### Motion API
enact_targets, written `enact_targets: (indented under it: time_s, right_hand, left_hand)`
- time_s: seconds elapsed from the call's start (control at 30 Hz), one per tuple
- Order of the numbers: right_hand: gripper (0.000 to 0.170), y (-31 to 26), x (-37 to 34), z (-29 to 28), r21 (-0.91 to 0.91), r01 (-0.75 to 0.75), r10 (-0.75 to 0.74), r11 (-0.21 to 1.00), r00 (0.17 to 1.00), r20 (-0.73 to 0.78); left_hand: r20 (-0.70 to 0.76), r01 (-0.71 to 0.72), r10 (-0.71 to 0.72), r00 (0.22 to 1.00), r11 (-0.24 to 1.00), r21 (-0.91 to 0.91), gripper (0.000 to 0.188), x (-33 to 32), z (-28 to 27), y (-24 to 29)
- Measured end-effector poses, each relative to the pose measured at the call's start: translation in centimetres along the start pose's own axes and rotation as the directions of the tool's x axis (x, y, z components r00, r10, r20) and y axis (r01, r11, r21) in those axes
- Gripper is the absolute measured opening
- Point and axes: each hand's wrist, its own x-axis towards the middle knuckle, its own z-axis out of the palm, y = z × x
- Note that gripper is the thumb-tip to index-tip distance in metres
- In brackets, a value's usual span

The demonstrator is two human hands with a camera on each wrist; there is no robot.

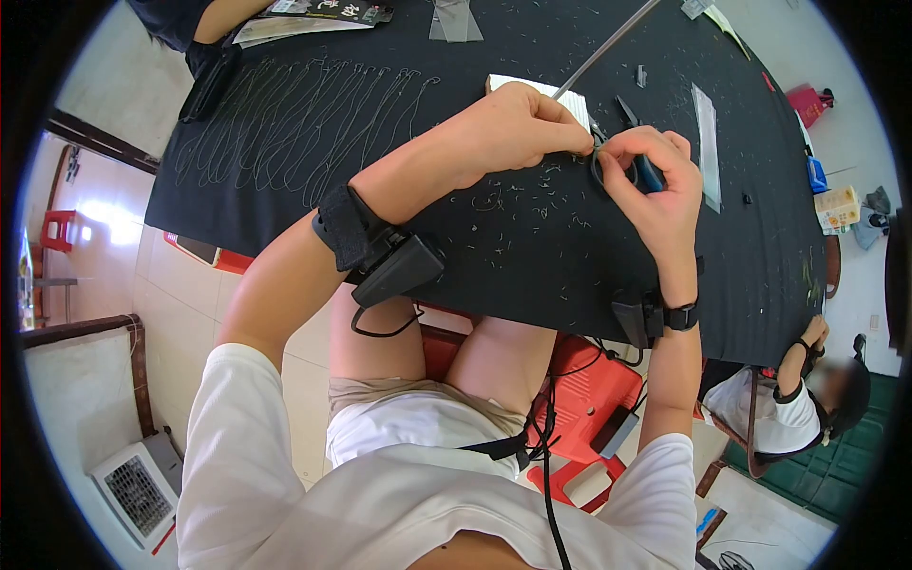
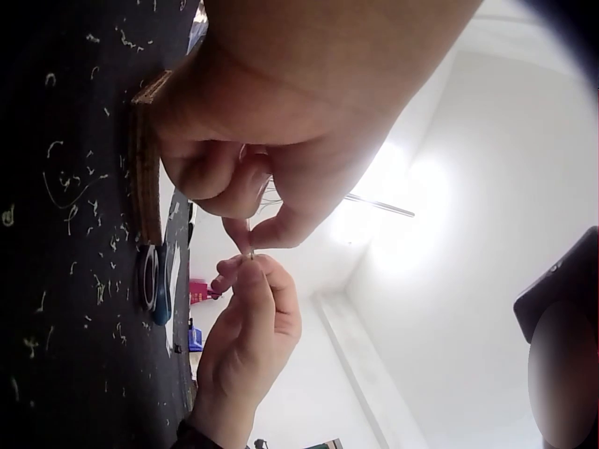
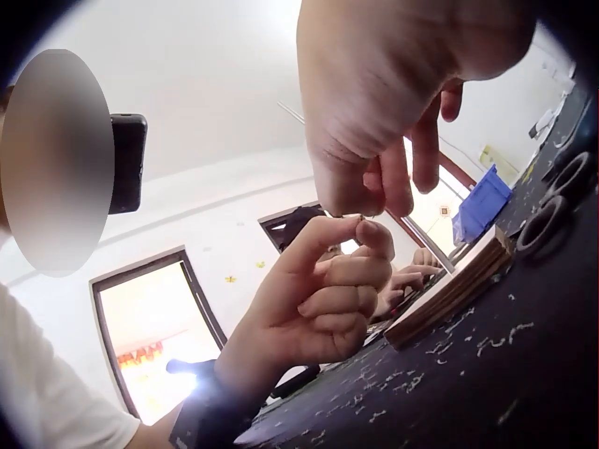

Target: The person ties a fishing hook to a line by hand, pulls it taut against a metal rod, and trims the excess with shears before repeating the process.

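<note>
In the head view my left hand (image 1: 522,128) and right hand (image 1: 660,185) meet fingertip to fingertip above the black-covered table. Both pinch a small thin strand, shown in the left wrist view as a fine line (image 2: 250,236) between the fingertips. The fingers hide most of it, and I cannot tell its kind. Scissors (image 1: 650,173) with dark handles lie just under and beside my right hand. Close beneath my left hand is a wooden block (image 3: 459,285) with a white top, and a slim metal rod (image 1: 608,46) rises at a slant from beside it.
Several looped thin cords (image 1: 285,123) are laid in a row on the left. Small pale clippings (image 1: 532,223) litter the cloth (image 1: 456,271). A clear plastic sleeve (image 1: 706,147) lies on the right. Another person's arm (image 1: 223,19) is at the far left, and a person (image 1: 779,404) sits at right.
</note>
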Motion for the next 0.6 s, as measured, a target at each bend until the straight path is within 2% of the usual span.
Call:
enact_targets:
  time_s: [0.13, 0.27, 0.37, 0.4, 0.43, 0.47, 0.53, 0.6]
  right_hand:
    - [0.01, 0.0, 0.1, -0.1, -0.007, 0.045, -0.045, 0.999, 0.999, 0.013]
    - [0.009, 0.1, 0.1, 0.1, 0.017, 0.023, -0.023, 1.0, 0.999, 0.022]
    - [0.007, 0.6, 0.0, 0.0, 0.068, 0.0, 0.003, 0.998, 0.999, -0.044]
    - [0.009, 0.8, -0.1, -0.5, 0.008, -0.227, 0.227, 0.974, 0.974, -0.008]
    - [0.011, 1.0, -0.2, -0.9, -0.057, -0.438, 0.439, 0.897, 0.898, 0.014]
    - [0.011, 1.0, -0.1, -1.1, -0.058, -0.435, 0.436, 0.899, 0.9, 0.013]
    - [0.017, 1.0, 0.0, -1.5, -0.337, -0.501, 0.562, 0.797, 0.82, 0.111]
    - [0.018, 1.3, -0.6, -1.3, -0.355, -0.452, 0.521, 0.819, 0.844, 0.127]
  left_hand:
    - [-0.026, -0.018, 0.019, 0.999, 0.999, 0.039, 0.02, 0.0, 0.1, 0.0]
    - [-0.039, -0.043, 0.044, 0.998, 0.998, 0.039, 0.02, 0.0, -0.1, -0.1]
    - [-0.084, -0.036, 0.039, 0.996, 0.998, 0.043, 0.02, 0.1, -0.1, -0.2]
    - [-0.116, -0.032, 0.037, 0.992, 0.998, 0.046, 0.019, 0.2, -0.1, -0.2]
    - [-0.119, -0.035, 0.04, 0.992, 0.998, 0.046, 0.019, 0.1, -0.1, -0.1]
    - [-0.128, -0.026, 0.032, 0.991, 0.999, 0.045, 0.02, 0.1, -0.1, 0.0]
    - [-0.138, -0.02, 0.026, 0.99, 0.999, 0.046, 0.02, 0.1, -0.2, 0.1]
    - [-0.154, -0.025, 0.029, 0.988, 0.999, 0.027, 0.021, 0.2, -0.2, 0.0]
